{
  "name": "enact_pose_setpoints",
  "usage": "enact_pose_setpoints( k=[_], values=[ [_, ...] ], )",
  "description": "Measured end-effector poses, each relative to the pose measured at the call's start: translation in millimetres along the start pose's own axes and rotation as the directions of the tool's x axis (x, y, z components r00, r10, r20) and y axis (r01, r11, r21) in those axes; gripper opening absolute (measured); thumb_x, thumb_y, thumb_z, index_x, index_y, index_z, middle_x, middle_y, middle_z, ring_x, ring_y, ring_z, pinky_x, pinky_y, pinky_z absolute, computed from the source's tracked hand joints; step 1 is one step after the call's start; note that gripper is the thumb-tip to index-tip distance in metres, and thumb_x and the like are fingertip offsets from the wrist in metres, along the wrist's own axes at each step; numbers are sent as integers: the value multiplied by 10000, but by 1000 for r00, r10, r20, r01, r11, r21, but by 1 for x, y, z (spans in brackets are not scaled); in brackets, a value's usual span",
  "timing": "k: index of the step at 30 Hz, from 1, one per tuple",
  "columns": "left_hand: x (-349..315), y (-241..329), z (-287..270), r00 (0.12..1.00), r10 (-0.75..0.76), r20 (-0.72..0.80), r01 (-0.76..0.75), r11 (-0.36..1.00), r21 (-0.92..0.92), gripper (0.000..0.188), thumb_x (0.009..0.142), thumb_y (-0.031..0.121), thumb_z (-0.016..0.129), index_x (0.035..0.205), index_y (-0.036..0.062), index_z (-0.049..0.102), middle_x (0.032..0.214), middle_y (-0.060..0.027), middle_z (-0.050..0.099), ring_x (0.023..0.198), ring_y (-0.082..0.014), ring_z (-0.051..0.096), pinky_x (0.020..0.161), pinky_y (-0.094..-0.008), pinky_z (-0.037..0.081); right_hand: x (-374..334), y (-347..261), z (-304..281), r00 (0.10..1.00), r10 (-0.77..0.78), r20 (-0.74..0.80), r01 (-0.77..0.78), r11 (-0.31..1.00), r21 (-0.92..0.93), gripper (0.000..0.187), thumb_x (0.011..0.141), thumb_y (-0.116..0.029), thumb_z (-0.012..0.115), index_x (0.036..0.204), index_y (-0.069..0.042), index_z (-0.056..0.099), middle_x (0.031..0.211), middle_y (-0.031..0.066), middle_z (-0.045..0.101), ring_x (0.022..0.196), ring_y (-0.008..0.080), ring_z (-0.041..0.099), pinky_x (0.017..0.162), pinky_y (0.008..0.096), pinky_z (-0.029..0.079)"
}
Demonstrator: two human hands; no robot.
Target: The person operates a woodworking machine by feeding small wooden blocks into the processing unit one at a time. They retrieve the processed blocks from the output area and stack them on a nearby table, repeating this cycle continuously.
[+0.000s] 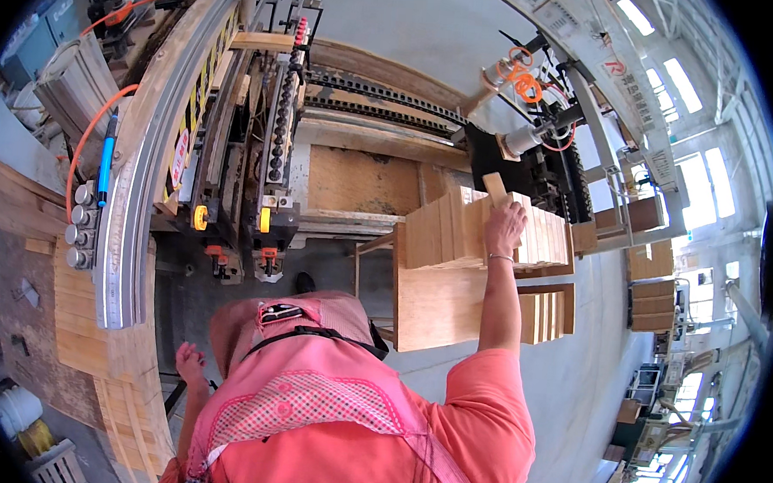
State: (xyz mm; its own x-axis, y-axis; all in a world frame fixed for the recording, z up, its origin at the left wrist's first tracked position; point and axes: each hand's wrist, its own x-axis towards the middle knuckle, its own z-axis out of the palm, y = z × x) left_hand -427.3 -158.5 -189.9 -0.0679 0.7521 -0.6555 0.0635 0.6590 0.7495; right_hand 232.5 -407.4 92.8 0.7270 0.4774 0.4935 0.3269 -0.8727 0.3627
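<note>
"Where is the wooden strip [494, 188]?"

"On the right, at the row of upright wood blocks [444, 231] that fills the far part of a wooden stand [439, 319]. The right hand [506, 226] has it."

"Which way does it point?"

"Its long axis runs near to far, the bare end aimed away from the person and leaning a little left."

"And the grip?"

"Right fingers bent over the strip, pinching it; I can't tell where the thumb sits. The left hand [191, 362] hangs near the person's left side, fingers loosely parted and half curled."

"What's hard to see?"

"The strip's near part goes under the hand, so its full length is hidden. Whether its underside touches the blocks, I can't tell. The pink apron [309, 386] covers most of one dark shoe [305, 282], and the round lens edge cuts off the clutter at far left."

"Any writing?"

"Dark characters and a red circled mark on the pale beam [622, 88], far right. On the left, a red-and-white label [179, 162] sits on a yellow-and-black striped strip; its lettering is steeply slanted and hard to make out."
</note>
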Motion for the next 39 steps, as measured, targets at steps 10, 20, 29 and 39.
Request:
enact_pose_setpoints(
  k=[10,20,29,39],
  values=[
    [-36,68,75,987,80,142,-59,988,-146,322,822,2,492,1133,82,521,1009,-56,602,729,-131,575,587,-245,438,66,-174,-58,856,-516,-39,426,661,617,351,688,-192,684,951,-53,499,918,146,539,908,321,521,746,421,448],
    [-89,162,208,976,114,188,-62,964,-259,239,853,57,514,1091,61,541,1016,-49,608,754,-107,571,624,-225,447,216,-388,-47,628,-693,-355,662,235,712,373,698,-212,691,947,2,514,891,176,548,882,343,540,746,410,461],
    [-116,195,281,993,48,107,-12,949,-314,237,858,65,507,1092,46,536,1026,-35,607,808,-107,572,725,-221,468,298,-546,-6,597,-767,-236,672,318,668,412,665,-303,715,958,-47,579,958,166,604,940,292,576,793,386,478],
    [-110,250,323,972,184,148,-146,961,-234,236,873,74,509,1105,34,520,1068,-44,588,842,-108,567,714,-217,463,328,-553,3,483,-873,-75,701,334,630,475,604,-315,749,943,-32,574,880,154,635,818,305,626,698,391,516]
  ],
)
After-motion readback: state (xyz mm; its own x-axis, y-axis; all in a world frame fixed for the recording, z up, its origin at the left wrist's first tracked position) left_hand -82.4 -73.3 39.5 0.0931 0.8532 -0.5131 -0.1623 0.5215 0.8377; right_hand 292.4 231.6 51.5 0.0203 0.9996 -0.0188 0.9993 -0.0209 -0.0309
